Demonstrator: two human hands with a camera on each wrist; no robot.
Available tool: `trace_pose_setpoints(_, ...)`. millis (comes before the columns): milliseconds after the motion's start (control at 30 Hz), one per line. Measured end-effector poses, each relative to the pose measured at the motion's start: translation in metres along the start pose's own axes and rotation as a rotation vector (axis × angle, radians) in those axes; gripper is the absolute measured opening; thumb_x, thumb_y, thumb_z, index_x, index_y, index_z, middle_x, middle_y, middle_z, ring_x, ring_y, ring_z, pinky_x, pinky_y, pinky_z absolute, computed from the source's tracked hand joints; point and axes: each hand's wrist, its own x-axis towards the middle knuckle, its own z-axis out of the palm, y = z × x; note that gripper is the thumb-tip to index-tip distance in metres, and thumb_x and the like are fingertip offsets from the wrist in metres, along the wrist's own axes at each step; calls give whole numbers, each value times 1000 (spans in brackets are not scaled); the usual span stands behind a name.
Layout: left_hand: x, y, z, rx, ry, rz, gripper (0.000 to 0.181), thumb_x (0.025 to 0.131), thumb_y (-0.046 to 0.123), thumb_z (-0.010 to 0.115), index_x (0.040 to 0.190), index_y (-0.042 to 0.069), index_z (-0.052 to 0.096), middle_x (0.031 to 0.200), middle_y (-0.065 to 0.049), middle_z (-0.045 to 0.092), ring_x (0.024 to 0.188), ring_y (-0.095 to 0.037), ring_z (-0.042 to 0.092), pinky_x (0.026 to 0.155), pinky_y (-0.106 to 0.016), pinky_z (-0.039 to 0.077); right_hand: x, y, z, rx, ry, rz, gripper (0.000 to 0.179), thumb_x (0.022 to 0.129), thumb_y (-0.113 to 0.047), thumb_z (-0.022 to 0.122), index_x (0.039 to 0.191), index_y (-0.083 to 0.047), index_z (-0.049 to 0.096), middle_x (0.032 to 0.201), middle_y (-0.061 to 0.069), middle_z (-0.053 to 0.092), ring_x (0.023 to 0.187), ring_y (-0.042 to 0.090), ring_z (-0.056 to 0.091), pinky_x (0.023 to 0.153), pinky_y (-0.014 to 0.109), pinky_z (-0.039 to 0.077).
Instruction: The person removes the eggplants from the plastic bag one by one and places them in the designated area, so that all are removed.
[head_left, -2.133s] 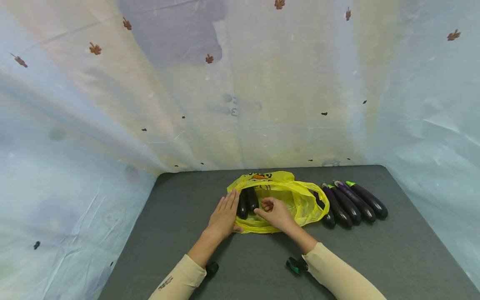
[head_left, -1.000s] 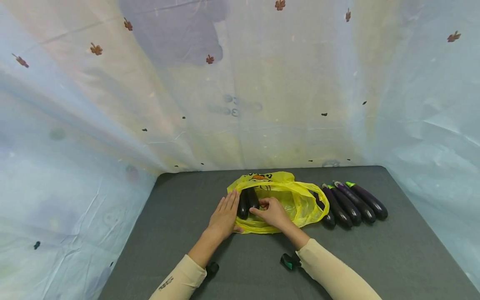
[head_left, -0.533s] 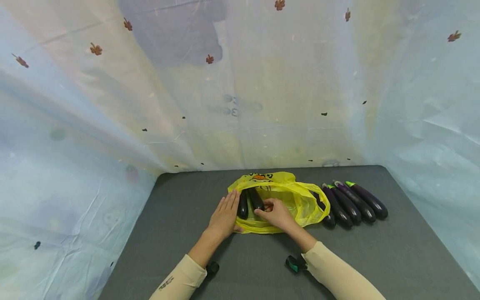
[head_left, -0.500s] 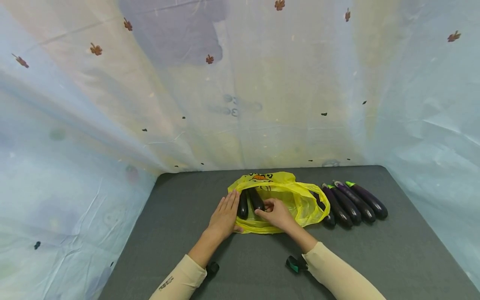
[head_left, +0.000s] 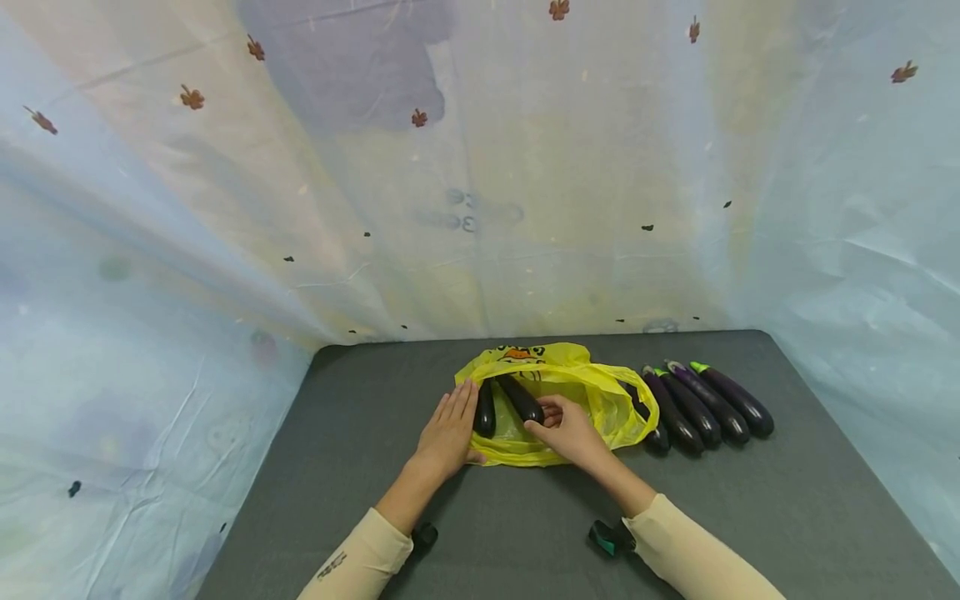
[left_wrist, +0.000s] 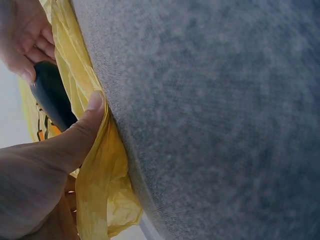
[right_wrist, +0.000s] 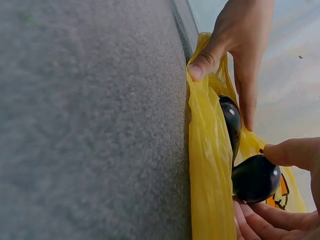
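Observation:
A yellow plastic bag lies on its side on the grey table, its mouth facing me. Inside it are two dark purple eggplants, one at the left and one slanting right. My right hand pinches the blunt near end of the slanting eggplant between thumb and fingers, as the right wrist view shows. My left hand rests at the bag's left side with straight fingers. Its thumb presses on the bag's lower rim in the left wrist view. The eggplants' far ends are hidden under the bag's upper layer.
Several more eggplants lie side by side right of the bag, the leftmost partly behind its edge. The grey table ends at a pale patterned plastic curtain at the back and sides.
My right hand has come to the slanting eggplant, taken hold of its near end and swung it rightward, away from the left eggplant. My left hand and the bag have hardly moved.

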Motion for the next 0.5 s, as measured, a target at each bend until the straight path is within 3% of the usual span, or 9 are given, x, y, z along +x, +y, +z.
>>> trace_pose_setpoints(300, 0, -1, 0, -7, 3, 1, 129, 81, 56, 88, 172, 1, 14, 179, -17, 12, 165, -32, 18, 134, -47, 19, -16, 0, -15, 19, -49, -39, 52, 98, -22, 81, 140, 4, 65, 118, 15, 70, 97, 21, 66, 86, 36, 57)
trace_pose_setpoints(500, -1, 0, 0, -11, 11, -4, 128, 80, 54, 90, 171, 1, 17, 179, -17, 14, 165, -32, 20, 134, -47, 20, -24, 3, -24, 7, -38, -45, 51, 98, -20, 82, 140, 3, 65, 121, 14, 70, 101, 22, 67, 87, 34, 58)
